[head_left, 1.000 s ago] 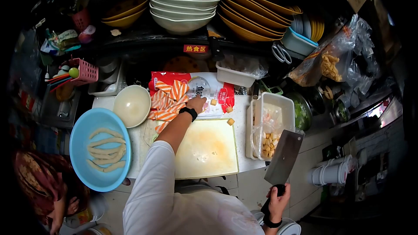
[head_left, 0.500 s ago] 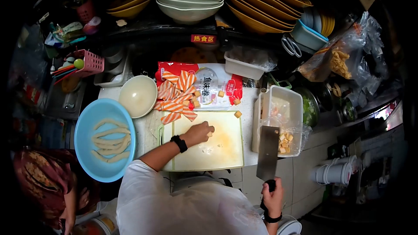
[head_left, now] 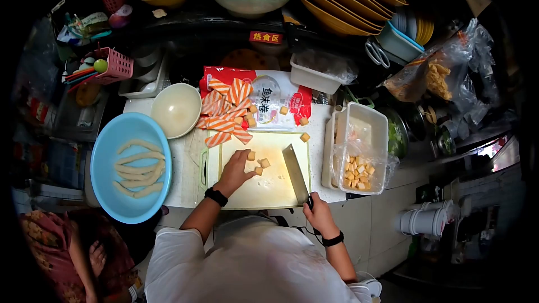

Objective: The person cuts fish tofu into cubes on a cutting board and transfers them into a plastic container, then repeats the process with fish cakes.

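Observation:
On the cutting board (head_left: 268, 191), my left hand (head_left: 233, 171) rests with thumb and fingers spread. Small yellowish cubes (head_left: 265, 163) lie beside its fingertips, one right at the index finger. My right hand (head_left: 320, 214) grips the black handle of a cleaver (head_left: 296, 175), whose blade is tilted over the right part of the board. Behind the board, orange-and-white striped pieces (head_left: 216, 105) are heaped on a red and white plastic bag (head_left: 266, 92), with several more cubes scattered next to them.
To the left stand a blue basin (head_left: 100, 177) holding long pale strips and a cream bowl (head_left: 176, 109). At the right, a white container (head_left: 383, 157) holds many cubes. Stacked bowls (head_left: 252, 3) line the shelf above. Another person (head_left: 50, 258) is at lower left.
My right hand has brought the cleaver leftward, from beside the white container to over the board. My left hand has opened from a closed grip, and several cubes now lie on the board.

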`<action>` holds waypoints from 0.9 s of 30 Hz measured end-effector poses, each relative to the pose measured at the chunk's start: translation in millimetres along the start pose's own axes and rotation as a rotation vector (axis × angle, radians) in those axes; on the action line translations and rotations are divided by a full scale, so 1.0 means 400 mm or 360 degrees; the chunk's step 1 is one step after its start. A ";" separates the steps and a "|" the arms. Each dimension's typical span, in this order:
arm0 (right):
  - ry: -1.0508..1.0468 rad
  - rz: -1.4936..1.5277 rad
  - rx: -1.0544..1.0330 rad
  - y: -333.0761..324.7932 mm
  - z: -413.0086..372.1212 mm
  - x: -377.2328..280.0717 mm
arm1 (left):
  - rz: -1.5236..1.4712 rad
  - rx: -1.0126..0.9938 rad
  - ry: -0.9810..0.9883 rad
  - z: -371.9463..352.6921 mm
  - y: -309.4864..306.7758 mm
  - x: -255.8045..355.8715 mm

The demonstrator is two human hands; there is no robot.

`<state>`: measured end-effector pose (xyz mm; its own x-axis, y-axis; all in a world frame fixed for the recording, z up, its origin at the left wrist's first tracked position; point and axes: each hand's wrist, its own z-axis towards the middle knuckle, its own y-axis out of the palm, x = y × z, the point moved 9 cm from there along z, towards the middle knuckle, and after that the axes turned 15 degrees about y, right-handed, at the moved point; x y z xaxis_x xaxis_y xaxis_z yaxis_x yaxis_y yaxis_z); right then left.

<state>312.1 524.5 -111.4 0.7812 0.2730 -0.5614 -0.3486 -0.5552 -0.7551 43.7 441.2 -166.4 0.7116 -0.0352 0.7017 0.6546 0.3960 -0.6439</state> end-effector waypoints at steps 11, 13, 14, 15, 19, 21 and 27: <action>-0.0190 -0.0098 -0.0227 0.046 0.003 -0.043 | -0.0317 -0.0147 -0.0145 0.012 0.062 -0.004; -0.0177 -0.0130 -0.0233 0.039 -0.001 -0.045 | -0.0381 -0.0185 -0.0185 0.006 0.067 -0.007; -0.0186 -0.0124 -0.0223 0.033 -0.005 -0.041 | -0.0392 -0.0199 -0.0192 0.003 0.066 -0.009; -0.0197 -0.0117 -0.0213 0.028 -0.006 -0.038 | -0.0401 -0.0211 -0.0200 0.002 0.063 -0.014; -0.0099 -0.0081 -0.0092 -0.008 -0.019 0.008 | -0.0032 -0.0046 0.0021 0.031 -0.006 0.008; -0.0022 -0.0112 -0.0032 -0.023 -0.019 0.039 | 0.0048 0.0194 0.0115 0.088 -0.080 0.013; 0.0012 -0.0055 0.0052 -0.049 -0.048 0.073 | 0.0141 0.0004 0.0343 0.308 -0.125 0.083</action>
<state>351.4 528.3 -106.5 0.7968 0.2856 -0.5325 -0.3381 -0.5196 -0.7847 3.2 533.3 -73.7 0.8045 -0.1954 0.5609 0.5867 0.4087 -0.6991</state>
